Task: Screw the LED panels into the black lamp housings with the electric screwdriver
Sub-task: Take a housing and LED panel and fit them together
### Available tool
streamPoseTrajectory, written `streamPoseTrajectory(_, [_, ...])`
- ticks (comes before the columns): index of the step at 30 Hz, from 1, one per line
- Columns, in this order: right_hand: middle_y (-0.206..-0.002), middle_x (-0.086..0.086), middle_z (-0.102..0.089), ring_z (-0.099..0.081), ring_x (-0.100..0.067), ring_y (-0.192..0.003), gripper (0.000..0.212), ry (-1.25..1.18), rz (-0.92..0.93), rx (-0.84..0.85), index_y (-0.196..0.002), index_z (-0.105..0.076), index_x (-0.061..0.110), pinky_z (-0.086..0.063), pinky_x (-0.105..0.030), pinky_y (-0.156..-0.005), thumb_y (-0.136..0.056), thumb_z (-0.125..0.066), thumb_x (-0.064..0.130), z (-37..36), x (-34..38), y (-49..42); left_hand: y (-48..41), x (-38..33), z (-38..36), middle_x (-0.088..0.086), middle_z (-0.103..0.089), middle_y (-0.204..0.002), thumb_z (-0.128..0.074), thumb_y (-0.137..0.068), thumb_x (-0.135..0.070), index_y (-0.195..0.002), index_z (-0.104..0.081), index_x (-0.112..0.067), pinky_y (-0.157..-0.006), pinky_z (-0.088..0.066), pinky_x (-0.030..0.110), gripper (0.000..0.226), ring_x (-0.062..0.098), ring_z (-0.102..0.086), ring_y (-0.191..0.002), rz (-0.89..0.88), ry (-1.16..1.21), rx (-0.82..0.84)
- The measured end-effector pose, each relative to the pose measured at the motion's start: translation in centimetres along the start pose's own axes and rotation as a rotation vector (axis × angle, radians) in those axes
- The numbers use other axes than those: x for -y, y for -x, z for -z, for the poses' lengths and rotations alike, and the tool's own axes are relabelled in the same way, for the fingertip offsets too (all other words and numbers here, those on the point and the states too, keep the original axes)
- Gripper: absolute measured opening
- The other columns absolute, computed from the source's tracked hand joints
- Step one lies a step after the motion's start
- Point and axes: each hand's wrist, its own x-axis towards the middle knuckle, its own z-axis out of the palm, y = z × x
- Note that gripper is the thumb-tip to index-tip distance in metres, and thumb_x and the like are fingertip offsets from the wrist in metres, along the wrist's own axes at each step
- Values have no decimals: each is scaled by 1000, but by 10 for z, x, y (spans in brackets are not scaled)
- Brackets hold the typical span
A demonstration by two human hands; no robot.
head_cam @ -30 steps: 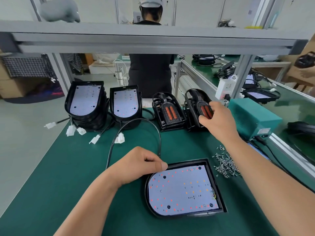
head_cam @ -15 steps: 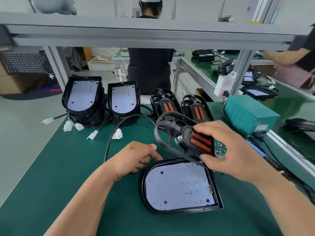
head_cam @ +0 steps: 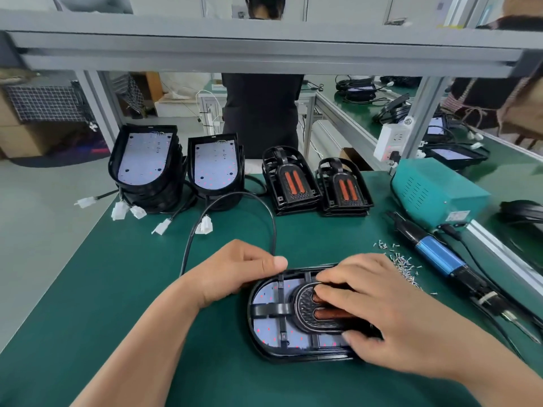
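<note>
The lamp housing (head_cam: 293,358) lies flat on the green desk (head_cam: 88,289), front and centre, with its LED panel (head_cam: 264,295) already seated inside, white face up. A black frame (head_cam: 305,315) with two orange strips sits on top of the panel, inside the rim. No screw heads can be made out in this unit, and the electric screwdriver (head_cam: 437,254) lies untouched on the desk well to the right, so the fastening looks not yet begun. I judge this to be the fitting step just before the screws go in.

The right hand (head_cam: 379,315) is spread flat over the frame, fingers fairly straight and pressing down on the orange strips, thumb at the near edge. The left hand (head_cam: 235,271) steadies the far left edge of the housing. Its thumb lies along the rim and its fingers curl in beneath, so it seems to grip that rim.

Loose screws (head_cam: 402,262) are scattered between the housing and the screwdriver. Further back stand two stacks of housings with panels (head_cam: 144,163) on the left and two stacks of spare frames (head_cam: 289,180) in the middle. Whether those stacked units are screwed cannot be told, so plenty of work may remain
</note>
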Motion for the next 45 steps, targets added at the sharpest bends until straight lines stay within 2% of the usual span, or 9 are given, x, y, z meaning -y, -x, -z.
streamPoseTrajectory(4, [-142,6,-59,-55,-22,-127,57,-34,-20,44,-140,-65,20,-45,-47,-104,-84,-77,28,3,0,1,-2,1,0,12,-41,-74,-78,-81,-67,-97,-74,4,-53,-20,29,72,34,-27,-67,-9,-17,4])
streamPoseTrajectory(8, [-141,11,-56,-51,-17,-129,55,-54,-50,81,-141,-64,24,-42,-45,-109,-86,-74,30,3,-2,3,-3,-1,-5,0,-67,-76,-80,-83,-55,-93,-82,-13,-61,-42,16,43,9,-54,-69,-14,16,17])
streamPoseTrajectory(11, [-143,12,-55,-50,-15,-131,55,-66,-65,111,-142,-64,25,-39,-45,-112,-88,-72,31,1,-4,3,-5,0,-6,2,-81,-93,-83,-83,-49,-94,-84,-21,-82,-57,24,30,10,-71,-86,-14,-7,-20])
streamPoseTrajectory(21, [-159,24,-44,-31,-1,-146,58,-309,-150,171,-155,-55,27,-24,-28,-122,-100,-69,38,-3,-20,7,-12,-1,-8,-6,-82,-98,-82,-77,-52,-90,-85,-30,-82,-54,15,26,4,-74,-93,-3,-92,-49])
streamPoseTrajectory(27, [-150,27,-57,-46,-8,-147,44,-615,-334,21,-141,-68,37,-36,-32,-118,-97,-76,36,1,-26,14,-9,1,-5,-2,-82,-102,-87,-83,-46,-94,-85,-27,-76,-53,13,22,6,-75,-93,5,-39,-38])
streamPoseTrajectory(31, [-136,31,-60,-55,7,-127,34,-448,-626,-201,-128,-65,55,-42,-27,-104,-94,-67,55,11,-46,24,-6,1,-5,-3,-72,-78,-83,-81,-54,-98,-82,-20,-54,-40,11,38,4,-57,-63,18,1,0])
streamPoseTrajectory(35, [-133,4,-60,-49,-19,-126,44,-18,-954,-148,-135,-66,25,-43,-43,-105,-95,-68,42,13,-78,39,-11,5,0,-5,-36,-69,-67,-88,-45,-95,-74,-17,-46,-24,20,30,12,-27,-56,85,203,-37])
streamPoseTrajectory(38, [-128,-15,-60,-48,-38,-119,47,148,-1068,-71,-134,-66,11,-43,-49,-100,-95,-74,37,12,-91,50,-14,7,1,0,-44,-73,-54,-85,-19,-104,-68,-10,-46,-27,23,25,13,-30,-58,149,343,-107])
streamPoseTrajectory(45, [-105,-2,-57,-59,-27,-94,42,210,-1152,153,-126,-61,23,-51,-39,-75,-99,-60,56,14,-105,66,-14,9,1,7,-62,-83,-41,-103,7,-119,-65,4,-43,-32,19,30,9,-39,-55,208,416,-165])
